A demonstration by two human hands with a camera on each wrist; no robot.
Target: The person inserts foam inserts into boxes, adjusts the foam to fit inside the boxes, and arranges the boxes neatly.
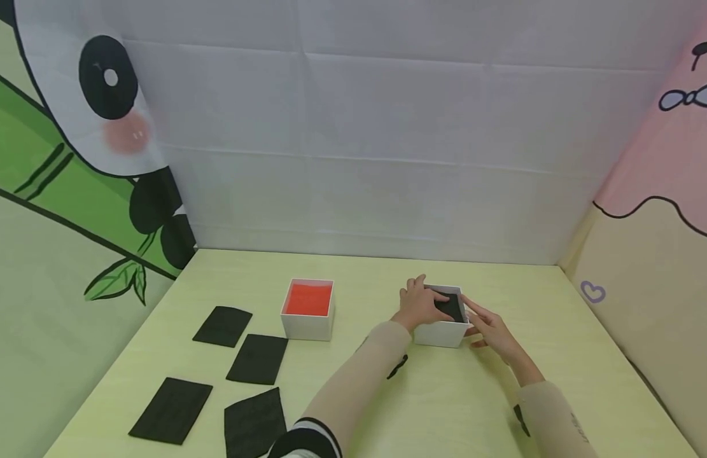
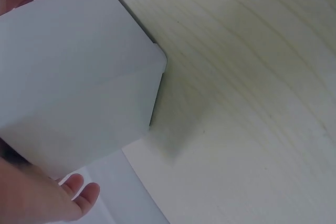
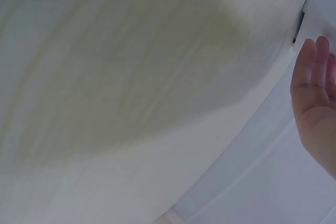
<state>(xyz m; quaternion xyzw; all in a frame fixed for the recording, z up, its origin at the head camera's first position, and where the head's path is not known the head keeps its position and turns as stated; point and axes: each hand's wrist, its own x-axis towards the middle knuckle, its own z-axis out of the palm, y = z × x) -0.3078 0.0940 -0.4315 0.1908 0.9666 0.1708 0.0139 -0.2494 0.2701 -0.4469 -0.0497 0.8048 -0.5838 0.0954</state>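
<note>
A white box [image 1: 439, 336] stands on the right half of the table, with a flat black piece [image 1: 455, 307] lying inside it. From the left, my left hand [image 1: 419, 306] reaches over the rim; its thumb and forefinger are spread on the black piece. My right hand [image 1: 495, 333] touches the box's right side with nearly straight fingers. In the left wrist view, the box's white walls [image 2: 79, 51] hide part of the left hand [image 2: 37, 195]. The right wrist view shows the right hand [image 3: 314, 90] against a box edge; its thumb is out of sight.
A second white box [image 1: 307, 327] with a red piece [image 1: 308, 299] inside stands left of centre. Several black squares, perhaps cloth, lie at the table's left, one of them a far-left square [image 1: 223, 326]. A white hanging sheet [image 1: 359, 159] backs the table.
</note>
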